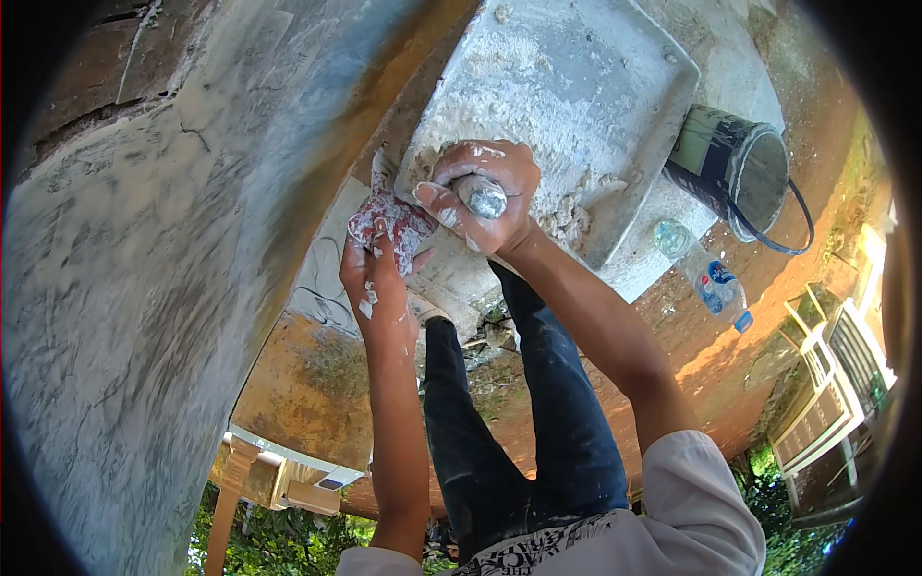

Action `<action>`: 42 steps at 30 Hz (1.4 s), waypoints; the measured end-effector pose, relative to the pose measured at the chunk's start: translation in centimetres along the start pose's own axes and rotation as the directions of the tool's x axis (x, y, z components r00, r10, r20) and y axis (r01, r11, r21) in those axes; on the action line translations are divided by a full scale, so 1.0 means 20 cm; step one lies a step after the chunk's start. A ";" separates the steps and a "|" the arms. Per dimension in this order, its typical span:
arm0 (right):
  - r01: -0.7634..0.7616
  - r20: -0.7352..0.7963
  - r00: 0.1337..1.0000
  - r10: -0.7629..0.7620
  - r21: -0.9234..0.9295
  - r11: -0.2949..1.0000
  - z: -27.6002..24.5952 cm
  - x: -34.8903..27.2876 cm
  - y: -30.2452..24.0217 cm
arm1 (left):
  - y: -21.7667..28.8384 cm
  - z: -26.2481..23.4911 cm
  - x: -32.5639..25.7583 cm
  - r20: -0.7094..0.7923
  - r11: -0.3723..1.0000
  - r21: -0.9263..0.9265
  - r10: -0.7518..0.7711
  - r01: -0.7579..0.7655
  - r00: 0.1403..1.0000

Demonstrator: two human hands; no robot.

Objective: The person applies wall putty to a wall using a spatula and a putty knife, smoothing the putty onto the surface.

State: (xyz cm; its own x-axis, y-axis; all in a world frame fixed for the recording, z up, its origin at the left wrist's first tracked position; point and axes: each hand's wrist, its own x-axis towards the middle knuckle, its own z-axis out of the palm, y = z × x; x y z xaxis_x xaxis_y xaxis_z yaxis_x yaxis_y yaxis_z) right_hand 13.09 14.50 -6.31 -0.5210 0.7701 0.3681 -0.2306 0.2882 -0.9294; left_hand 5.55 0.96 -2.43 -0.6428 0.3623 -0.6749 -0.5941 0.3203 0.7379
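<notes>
My right hand [499, 182] is wrapped round a tool handle [482, 196] with a rounded, plaster-smeared end; the rest of that tool is hidden beneath the fist. It is over the near left edge of a pale tray [595, 67] with white wet plaster [490, 106] spread and clumped in it. Just left of it, my left hand [379, 288] closes on a red, plaster-coated tool [389, 226], whose exact kind I cannot make out. White smears mark the fingers of both hands.
A grey plastered wall [173, 250] rises along the left. Right of the tray lie a tipped bucket [720, 163] with a dark handle and a clear plastic bottle [706, 274] with a blue cap. A wooden chair [826, 384] is at the far right.
</notes>
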 end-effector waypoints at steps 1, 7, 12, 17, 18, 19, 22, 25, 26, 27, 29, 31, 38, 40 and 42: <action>-0.028 0.012 1.000 0.027 0.012 1.000 -0.02 0.00 -0.01 | 0.00 0.00 0.00 0.006 1.000 0.004 0.003 -0.003 1.000; -0.011 -0.314 0.942 0.116 0.317 0.948 -0.02 0.05 0.05 | 0.00 0.01 0.01 -0.010 1.000 -0.006 0.008 -0.008 1.000; -0.059 0.036 0.998 0.057 0.057 0.997 -0.01 -0.03 -0.02 | 0.00 0.00 0.00 -0.002 1.000 -0.002 -0.008 0.008 1.000; -0.095 -0.145 0.980 0.140 0.283 0.954 -0.13 -0.01 -0.12 | 0.01 0.00 0.01 -0.011 1.000 0.021 -0.013 0.013 1.000; -0.110 -0.232 0.950 0.210 0.382 0.918 -0.11 -0.01 -0.14 | 0.01 0.00 0.01 -0.012 1.000 0.016 -0.008 0.008 1.000; -0.111 -0.233 0.949 0.213 0.383 0.917 -0.10 -0.01 -0.13 | 0.00 -0.01 0.01 -0.014 1.000 0.018 -0.009 0.009 1.000; -0.084 -0.128 0.984 0.124 0.279 0.956 -0.05 -0.01 -0.06 | -0.01 -0.01 0.02 0.007 1.000 0.013 -0.015 0.014 1.000; -0.213 -0.092 0.963 0.254 0.319 0.923 -0.04 -0.01 -0.06 | 0.00 0.00 0.01 -0.004 0.999 0.021 -0.030 0.030 1.000; -0.212 -0.092 0.963 0.254 0.324 0.922 -0.04 0.00 -0.06 | 0.01 0.01 0.01 0.007 1.000 0.018 -0.018 0.018 1.000; -0.153 -0.164 0.957 0.239 0.416 0.897 -0.04 0.02 -0.07 | 0.01 0.01 0.01 0.020 1.000 0.014 -0.010 0.010 1.000; -0.120 -0.161 0.962 0.222 0.481 0.868 -0.02 0.01 -0.05 | 0.00 -0.03 0.01 0.003 0.999 0.010 -0.032 0.032 0.999; -0.117 -0.136 0.976 0.171 0.337 0.934 0.03 0.02 -0.01 | 0.01 -0.02 0.02 -0.005 0.999 0.000 -0.048 0.048 0.999; 0.036 -0.380 0.919 0.104 0.344 0.938 0.09 0.00 0.06 | -0.01 0.00 0.01 0.006 1.000 -0.008 -0.007 0.007 1.000; -0.155 -0.116 0.972 0.202 0.326 0.933 0.02 0.04 0.02 | 0.01 -0.03 0.00 -0.021 0.999 0.000 -0.032 0.032 0.999; -0.196 -0.173 0.940 0.293 0.427 0.883 0.01 0.05 -0.04 | 0.00 -0.02 0.01 -0.010 1.000 0.009 -0.019 0.019 1.000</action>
State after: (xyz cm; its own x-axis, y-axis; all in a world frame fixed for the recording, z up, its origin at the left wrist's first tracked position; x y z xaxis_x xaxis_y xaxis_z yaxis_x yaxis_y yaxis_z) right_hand 12.62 15.03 -5.15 -0.4155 0.9069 0.0694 -0.4522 -0.1397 -0.8809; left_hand 5.25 0.62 -2.58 -0.6364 0.3474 -0.6887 -0.6015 0.3353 0.7251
